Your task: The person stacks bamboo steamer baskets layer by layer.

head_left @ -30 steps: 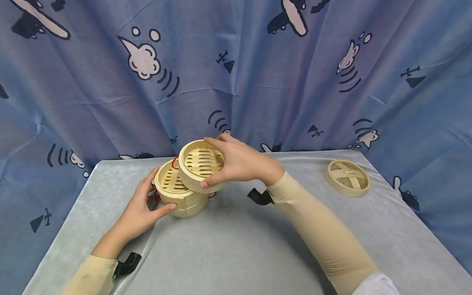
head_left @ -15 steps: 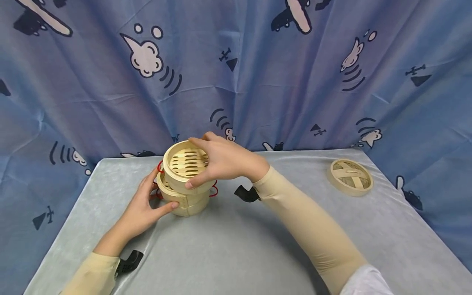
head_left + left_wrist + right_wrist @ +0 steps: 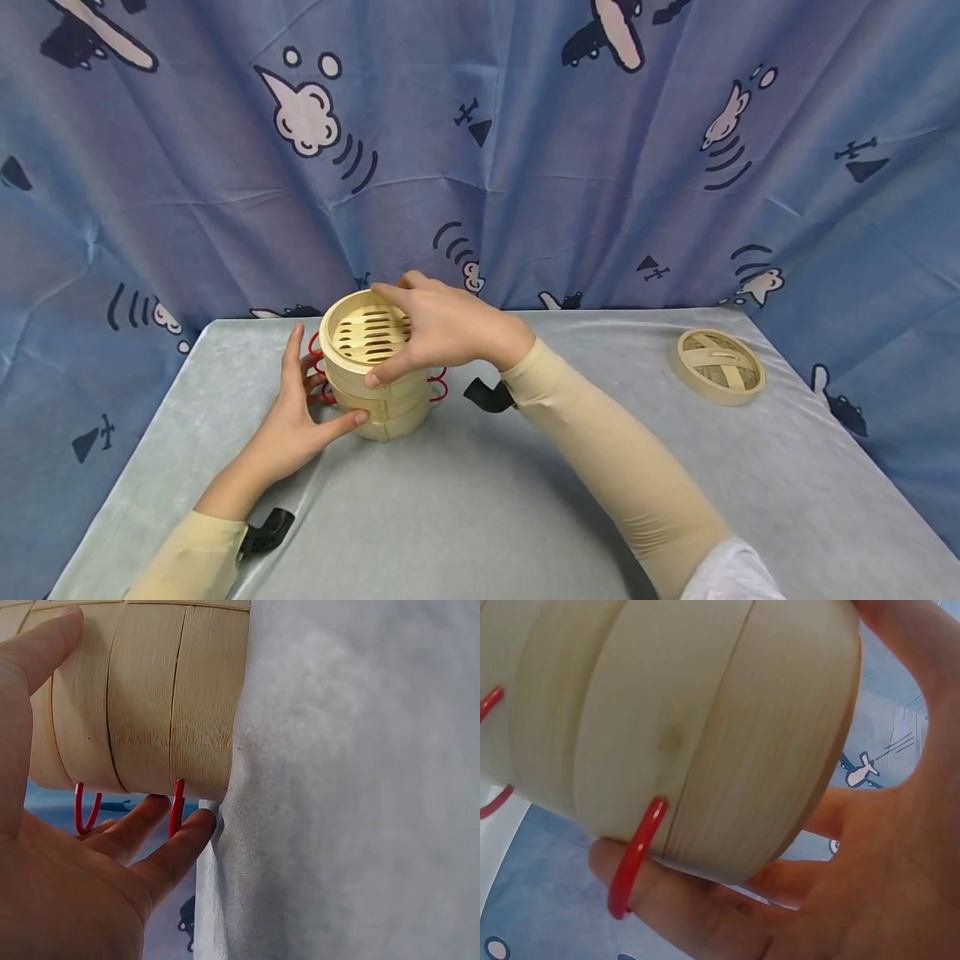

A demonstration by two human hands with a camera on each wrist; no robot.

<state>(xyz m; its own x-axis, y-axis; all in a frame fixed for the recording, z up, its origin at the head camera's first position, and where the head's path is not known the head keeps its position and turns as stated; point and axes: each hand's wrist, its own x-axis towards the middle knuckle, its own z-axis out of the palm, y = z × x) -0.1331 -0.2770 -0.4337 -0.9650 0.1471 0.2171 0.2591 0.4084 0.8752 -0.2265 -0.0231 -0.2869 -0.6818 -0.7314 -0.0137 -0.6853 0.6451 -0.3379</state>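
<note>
A round bamboo steamer basket point(image 3: 367, 333) with a slatted bottom sits atop the lower bamboo steamer tiers point(image 3: 386, 421), their walls roughly in line. Red loop handles stick out at both sides. My right hand point(image 3: 453, 325) grips the upper basket by its right side, thumb on the front wall, fingers over the far rim. Around the lower tiers is my left hand point(image 3: 288, 429), its thumb on the front wall and the other fingers at the left and back, the index pointing up. In the right wrist view a finger lies behind a red loop point(image 3: 637, 855).
A round bamboo steamer lid point(image 3: 718, 367) with crossed strips lies at the table's back right. Grey cloth point(image 3: 480, 500) covers the table. A blue patterned curtain point(image 3: 540, 167) hangs right behind its back edge.
My right hand has moved left with the upper basket, from offset and tilted over the lower tiers to lined up on them. My left index finger has lifted away from the wall.
</note>
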